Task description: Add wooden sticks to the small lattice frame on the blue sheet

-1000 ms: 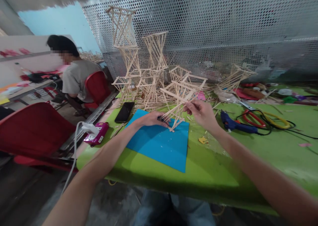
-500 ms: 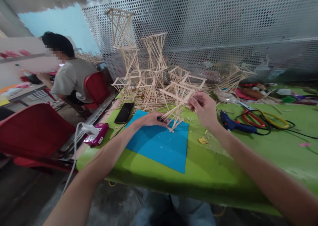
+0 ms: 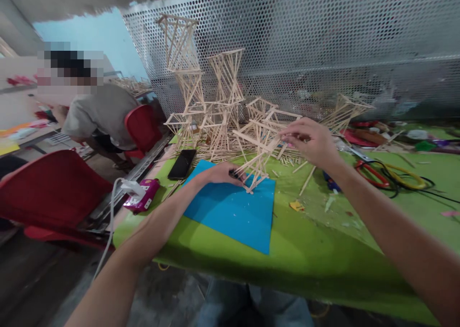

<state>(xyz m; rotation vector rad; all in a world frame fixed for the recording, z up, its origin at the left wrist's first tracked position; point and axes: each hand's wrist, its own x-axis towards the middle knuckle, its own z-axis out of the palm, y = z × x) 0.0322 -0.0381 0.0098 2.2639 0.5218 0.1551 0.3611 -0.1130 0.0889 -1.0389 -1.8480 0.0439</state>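
Note:
A small frame of thin wooden sticks [image 3: 259, 155] stands tilted on the far corner of a blue sheet [image 3: 233, 209] on the green table [image 3: 316, 250]. My left hand [image 3: 221, 173] rests on the blue sheet and pinches the frame's lower end. My right hand [image 3: 311, 140] is raised above the table to the right of the frame's top, fingers pinched together; a thin stick seems to be between the fingertips. Loose wooden sticks [image 3: 307, 179] lie on the table under that hand.
Taller stick towers [image 3: 190, 78] stand behind against a perforated metal wall. A black phone [image 3: 182, 163], a pink plug box [image 3: 141, 195], a blue glue gun [image 3: 329, 181] and red and yellow cables [image 3: 391, 174] lie on the table. Another person sits on a red chair [image 3: 142, 126] at left.
My right hand has lifted up and to the right, away from the frame's top. The left hand stays on the frame's lower end. The person at left has leaned further forward.

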